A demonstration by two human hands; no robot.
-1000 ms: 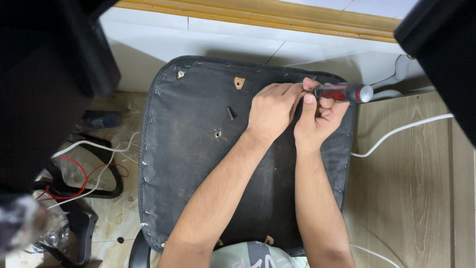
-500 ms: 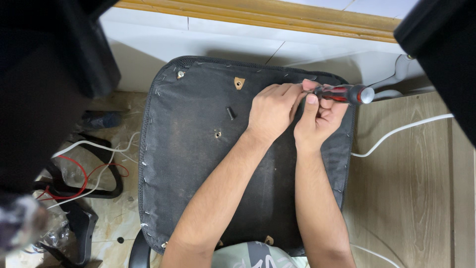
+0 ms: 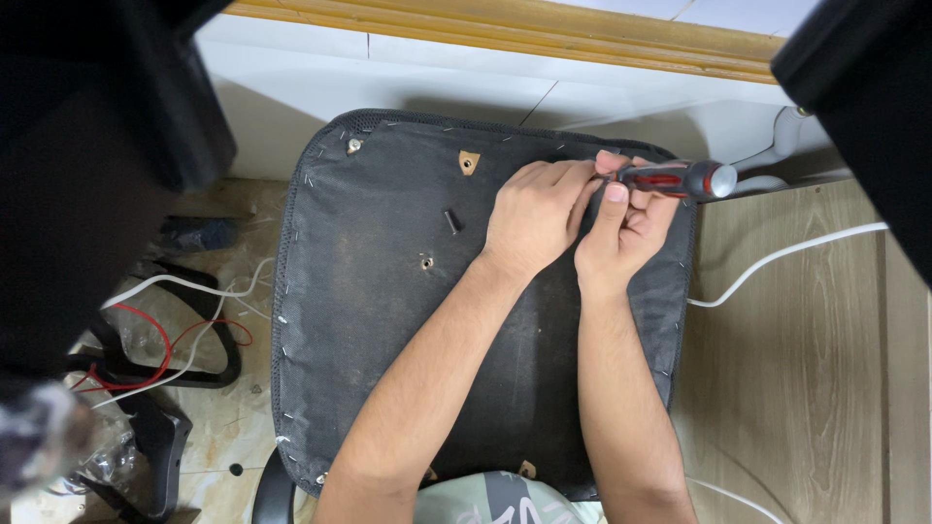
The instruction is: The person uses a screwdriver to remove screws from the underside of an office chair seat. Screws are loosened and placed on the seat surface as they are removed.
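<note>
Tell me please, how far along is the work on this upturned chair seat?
Looks done: the black seat underside is bare, its threaded holes open, and one loose bolt lies on it. In hand: the right hand grips a red-black screwdriver at the far right corner, while the left hand steadies there. Left: I cannot tell; the tip is hidden.

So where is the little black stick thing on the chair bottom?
In the head view, the small black peg stands on the black seat underside, just left of the left hand and above a metal screw hole.
</note>
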